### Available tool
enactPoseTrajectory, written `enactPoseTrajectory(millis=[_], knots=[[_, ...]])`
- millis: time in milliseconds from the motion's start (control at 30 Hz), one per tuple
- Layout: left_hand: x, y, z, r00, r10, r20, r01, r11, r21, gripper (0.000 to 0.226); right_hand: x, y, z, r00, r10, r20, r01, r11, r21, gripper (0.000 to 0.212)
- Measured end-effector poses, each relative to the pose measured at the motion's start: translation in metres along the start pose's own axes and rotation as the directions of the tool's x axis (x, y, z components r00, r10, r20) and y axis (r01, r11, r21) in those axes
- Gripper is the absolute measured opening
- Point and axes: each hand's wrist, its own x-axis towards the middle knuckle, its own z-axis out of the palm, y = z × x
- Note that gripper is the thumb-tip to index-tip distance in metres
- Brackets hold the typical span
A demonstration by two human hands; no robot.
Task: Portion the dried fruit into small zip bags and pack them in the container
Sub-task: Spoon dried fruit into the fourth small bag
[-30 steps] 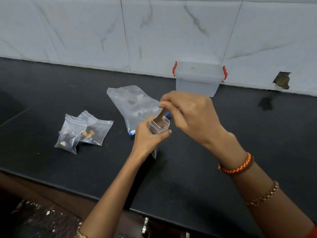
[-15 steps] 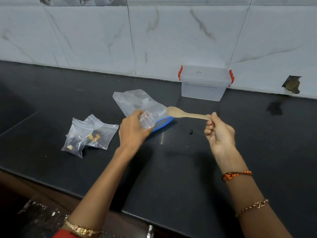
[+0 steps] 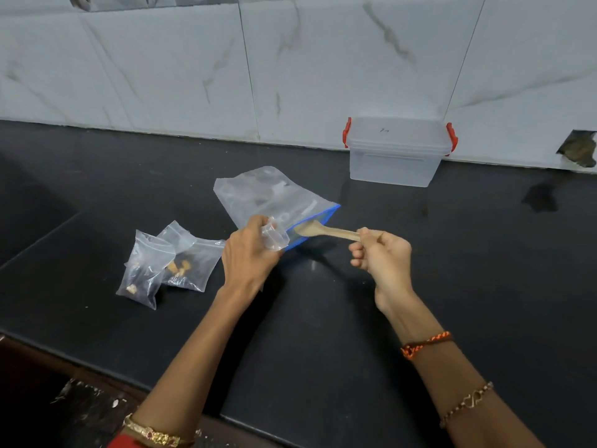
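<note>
My left hand (image 3: pixel 247 258) grips a small clear zip bag (image 3: pixel 275 238), its mouth held open toward the right. My right hand (image 3: pixel 381 257) pinches the handle of a wooden spoon (image 3: pixel 326 231); the spoon's bowl reaches into the blue-edged mouth of a large clear zip bag (image 3: pixel 268 198) lying on the black counter. Two small zip bags with pieces of dried fruit lie to the left, one (image 3: pixel 145 270) leaning on the other (image 3: pixel 193 263). A clear plastic container (image 3: pixel 395 153) with red clips stands lidded against the wall.
The black counter (image 3: pixel 323 318) ends in a front edge near me, with a dark floor below at the lower left. A marbled white tile wall rises behind, with a broken hole (image 3: pixel 578 150) at the right. A dark stain (image 3: pixel 538 197) marks the counter near it.
My right hand lifted the spoon out of the small bag, swung right, and now the spoon's bowl sits in the large bag's mouth. My left hand kept the small bag.
</note>
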Motion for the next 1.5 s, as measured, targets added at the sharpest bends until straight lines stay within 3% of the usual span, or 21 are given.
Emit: enactPoseTrajectory(millis=[67, 133, 233, 333, 433, 500, 533, 600, 700, 767, 833, 900, 933, 1033, 1100, 1167, 1333, 1433, 1500], knots=[[0.000, 0.001, 0.000, 1.000, -0.004, -0.030, 0.002, 0.997, -0.074, 0.031, 0.005, 0.004, 0.015, 0.997, -0.072, 0.021, 0.074, 0.991, -0.112, 0.013], [0.001, 0.003, -0.001, 0.999, -0.005, -0.050, -0.002, 0.992, -0.129, 0.027, 0.010, 0.009, 0.031, 0.963, -0.255, 0.082, 0.268, 0.896, -0.353, 0.012], [0.002, 0.006, -0.001, 0.999, 0.023, -0.037, -0.029, 0.986, -0.167, 0.023, 0.019, 0.015, 0.054, 0.845, -0.448, 0.292, 0.520, 0.561, -0.644, 0.016], [0.004, 0.008, -0.002, 0.999, 0.038, -0.024, -0.043, 0.972, -0.230, 0.016, 0.027, 0.018, 0.070, 0.765, -0.441, 0.470, 0.609, 0.257, -0.750, 0.015], [0.007, 0.010, -0.008, 1.000, -0.004, -0.004, 0.001, 0.861, -0.509, 0.016, 0.033, 0.021, 0.076, 0.714, -0.409, 0.568, 0.633, 0.031, -0.774, 0.016], [0.008, 0.015, -0.010, 0.999, 0.012, 0.035, 0.014, 0.750, -0.662, 0.016, 0.036, 0.019, 0.077, 0.761, -0.275, 0.587, 0.632, 0.112, -0.767, 0.008], [0.008, 0.017, -0.009, 0.997, 0.034, 0.065, 0.021, 0.714, -0.700, 0.016, 0.039, 0.018, 0.076, 0.804, -0.187, 0.564, 0.593, 0.176, -0.786, 0.025], [0.007, 0.017, -0.007, 0.985, 0.082, 0.149, 0.052, 0.688, -0.724, 0.017, 0.042, 0.014, 0.075, 0.835, -0.094, 0.543, 0.550, 0.206, -0.809, 0.042], [0.013, 0.013, -0.004, 0.976, 0.014, 0.216, 0.148, 0.683, -0.716, 0.021, 0.043, 0.015, 0.073, 0.845, -0.074, 0.530, 0.531, 0.246, -0.811, 0.042], [0.019, 0.011, -0.009, 0.972, -0.057, 0.229, 0.210, 0.656, -0.725, 0.017, 0.041, 0.020, 0.078, 0.831, -0.171, 0.530, 0.552, 0.132, -0.823, 0.035], [0.023, 0.010, -0.015, 0.958, -0.031, 0.286, 0.236, 0.652, -0.720, 0.019, 0.040, 0.022, 0.076, 0.824, -0.245, 0.511, 0.540, 0.068, -0.839, 0.028], [0.026, 0.011, -0.020, 0.959, -0.026, 0.282, 0.233, 0.642, -0.730, 0.021, 0.043, 0.019, 0.077, 0.828, -0.163, 0.536, 0.560, 0.208, -0.802, 0.016], [0.030, 0.010, -0.021, 0.965, -0.072, 0.251, 0.239, 0.628, -0.740, 0.023, 0.045, 0.021, 0.077, 0.828, -0.070, 0.556, 0.557, 0.206, -0.804, 0.010], [0.054, -0.001, -0.015, 0.953, -0.277, 0.120, 0.276, 0.638, -0.719, 0.022, 0.050, 0.021, 0.076, 0.812, -0.098, 0.575, 0.583, 0.171, -0.794, 0.022], [0.074, -0.012, -0.006, 0.919, -0.386, 0.083, 0.343, 0.677, -0.652, 0.017, 0.048, 0.021, 0.077, 0.815, -0.101, 0.571, 0.577, 0.229, -0.784, 0.019], [0.086, -0.019, 0.005, 0.880, -0.464, 0.099, 0.425, 0.677, -0.601, 0.023, 0.050, 0.023, 0.077, 0.832, -0.142, 0.537, 0.552, 0.316, -0.772, 0.016], [0.096, -0.025, 0.023, 0.795, -0.569, 0.211, 0.535, 0.494, -0.685, 0.022, 0.056, 0.028, 0.079, 0.811, -0.189, 0.554, 0.585, 0.289, -0.757, 0.024], [0.102, -0.025, 0.026, 0.788, -0.554, 0.268, 0.553, 0.448, -0.702, 0.022, 0.058, 0.026, 0.075, 0.794, -0.195, 0.576, 0.606, 0.331, -0.723, 0.019], [0.102, -0.023, 0.025, 0.799, -0.526, 0.290, 0.546, 0.434, -0.717, 0.020, 0.058, 0.027, 0.070, 0.803, -0.219, 0.554, 0.588, 0.440, -0.679, 0.016]])
